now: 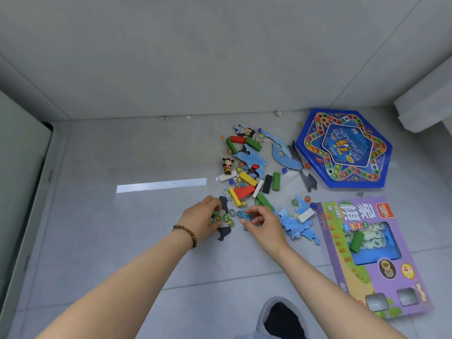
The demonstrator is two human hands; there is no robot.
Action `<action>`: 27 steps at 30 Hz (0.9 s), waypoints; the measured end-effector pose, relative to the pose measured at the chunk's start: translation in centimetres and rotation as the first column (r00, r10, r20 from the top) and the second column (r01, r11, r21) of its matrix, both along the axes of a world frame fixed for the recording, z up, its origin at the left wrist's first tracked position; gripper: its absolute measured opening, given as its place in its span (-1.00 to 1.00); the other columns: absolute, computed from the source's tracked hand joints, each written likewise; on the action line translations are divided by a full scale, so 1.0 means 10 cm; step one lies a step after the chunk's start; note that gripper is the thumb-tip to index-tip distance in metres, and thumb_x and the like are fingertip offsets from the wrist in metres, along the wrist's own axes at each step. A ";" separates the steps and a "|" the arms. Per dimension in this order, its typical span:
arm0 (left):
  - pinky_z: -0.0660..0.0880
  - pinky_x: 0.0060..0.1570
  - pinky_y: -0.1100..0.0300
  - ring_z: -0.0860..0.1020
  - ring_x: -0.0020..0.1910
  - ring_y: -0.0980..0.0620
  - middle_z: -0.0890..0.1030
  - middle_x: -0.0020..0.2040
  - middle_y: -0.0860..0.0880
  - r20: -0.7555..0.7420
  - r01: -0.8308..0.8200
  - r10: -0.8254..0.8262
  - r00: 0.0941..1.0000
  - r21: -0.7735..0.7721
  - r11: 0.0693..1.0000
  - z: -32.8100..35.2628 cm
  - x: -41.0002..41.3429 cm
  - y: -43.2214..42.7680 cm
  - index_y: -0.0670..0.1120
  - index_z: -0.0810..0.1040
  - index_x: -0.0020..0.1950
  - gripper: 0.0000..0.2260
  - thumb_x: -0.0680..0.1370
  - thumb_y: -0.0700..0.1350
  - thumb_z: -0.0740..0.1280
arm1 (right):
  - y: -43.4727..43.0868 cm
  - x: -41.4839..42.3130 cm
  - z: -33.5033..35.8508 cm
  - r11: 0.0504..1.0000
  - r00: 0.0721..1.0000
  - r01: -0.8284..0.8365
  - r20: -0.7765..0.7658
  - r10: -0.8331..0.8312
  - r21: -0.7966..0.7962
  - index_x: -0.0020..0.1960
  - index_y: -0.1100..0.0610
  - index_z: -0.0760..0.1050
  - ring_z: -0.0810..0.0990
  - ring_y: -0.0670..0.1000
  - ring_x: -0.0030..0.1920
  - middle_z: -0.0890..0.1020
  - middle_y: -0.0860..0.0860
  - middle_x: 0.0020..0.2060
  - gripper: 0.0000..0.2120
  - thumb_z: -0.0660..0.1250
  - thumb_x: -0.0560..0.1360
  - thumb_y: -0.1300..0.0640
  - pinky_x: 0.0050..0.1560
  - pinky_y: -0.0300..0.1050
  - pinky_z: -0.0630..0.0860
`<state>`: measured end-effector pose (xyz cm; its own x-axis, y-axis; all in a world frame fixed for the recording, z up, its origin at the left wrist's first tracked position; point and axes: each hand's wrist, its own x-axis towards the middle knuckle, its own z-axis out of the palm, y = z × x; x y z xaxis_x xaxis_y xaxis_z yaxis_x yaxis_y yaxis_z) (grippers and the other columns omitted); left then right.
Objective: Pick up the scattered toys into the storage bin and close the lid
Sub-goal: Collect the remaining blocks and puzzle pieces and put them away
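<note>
Left grip (200, 216) is curling round marbles (221, 218) and right grip (261, 223) is pinching a blue piece (245, 217), while most toys (244, 178) are lying scattered on the floor (110, 228), no bin showing.

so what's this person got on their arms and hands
No sleeves or gloves show anywhere in view. The left hand has a bracelet of round brown beads at the wrist. The right hand wears nothing, and I see no rings.
</note>
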<state>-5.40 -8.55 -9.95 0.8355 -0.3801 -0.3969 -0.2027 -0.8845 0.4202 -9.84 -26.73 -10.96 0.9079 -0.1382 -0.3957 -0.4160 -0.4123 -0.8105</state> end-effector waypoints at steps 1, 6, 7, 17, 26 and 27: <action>0.43 -0.12 0.21 0.50 0.02 0.00 0.42 0.17 0.03 0.000 0.024 -0.024 1.000 0.007 1.000 0.00 0.01 0.00 0.01 0.38 0.20 -0.71 0.52 0.04 0.31 | -0.01 0.01 0.00 1.000 1.000 -0.011 0.001 0.011 -0.012 -0.03 -0.01 0.51 0.45 -0.08 -0.23 0.54 0.02 -0.03 -0.81 0.45 0.42 0.18 -0.13 -0.40 0.44; 0.41 -0.09 0.23 0.49 0.03 -0.03 0.39 0.20 -0.01 -0.032 0.091 -0.090 0.995 0.026 0.996 -0.02 0.06 0.01 0.01 0.42 0.25 -0.70 0.55 0.04 0.28 | -0.02 0.07 -0.01 0.998 0.999 -0.029 -0.016 0.028 -0.060 0.06 0.08 0.57 0.41 -0.15 -0.27 0.48 -0.02 -0.11 -0.78 0.45 0.42 0.19 -0.15 -0.42 0.43; 0.42 -0.08 0.23 0.50 0.03 -0.04 0.39 0.20 -0.01 -0.032 0.094 -0.093 0.995 0.027 0.995 -0.02 0.06 0.02 0.01 0.43 0.25 -0.71 0.55 0.03 0.28 | -0.02 0.08 -0.01 0.997 1.000 -0.028 -0.015 0.027 -0.070 0.06 0.10 0.58 0.42 -0.15 -0.26 0.48 -0.02 -0.11 -0.78 0.44 0.42 0.18 -0.15 -0.42 0.42; 0.47 0.00 0.15 0.50 0.04 -0.06 0.49 0.11 -0.05 -0.034 0.088 -0.087 0.996 0.024 0.996 -0.02 0.12 0.00 -0.04 0.45 0.19 -0.77 0.56 -0.03 0.27 | 0.11 0.17 0.01 0.990 0.998 -0.058 0.028 0.062 -0.127 0.05 0.08 0.61 0.40 -0.18 -0.25 0.46 -0.10 -0.15 -0.76 0.48 0.39 0.13 -0.18 -0.43 0.38; 0.44 -0.29 0.35 0.49 -0.26 0.07 0.53 -0.16 -0.02 -0.361 -0.559 0.437 0.824 -0.386 0.734 -0.07 -0.08 0.09 -0.03 0.41 -0.04 -0.95 0.57 -0.15 0.27 | 0.13 -0.01 0.00 0.979 0.982 -0.148 0.092 0.162 -0.141 0.06 0.02 0.56 0.40 -0.13 -0.25 0.48 -0.10 -0.02 -0.73 0.49 0.38 0.17 -0.11 -0.33 0.46; 0.46 -0.31 0.32 0.50 -0.27 0.05 0.54 -0.17 -0.03 -0.430 -0.628 0.469 0.771 -0.393 0.672 -0.05 -0.09 0.11 -0.04 0.41 -0.06 -0.95 0.57 -0.17 0.25 | 0.13 -0.02 0.00 0.976 0.981 -0.159 0.088 0.173 -0.150 0.07 0.01 0.55 0.40 -0.14 -0.25 0.48 -0.11 -0.01 -0.71 0.49 0.37 0.16 -0.10 -0.29 0.48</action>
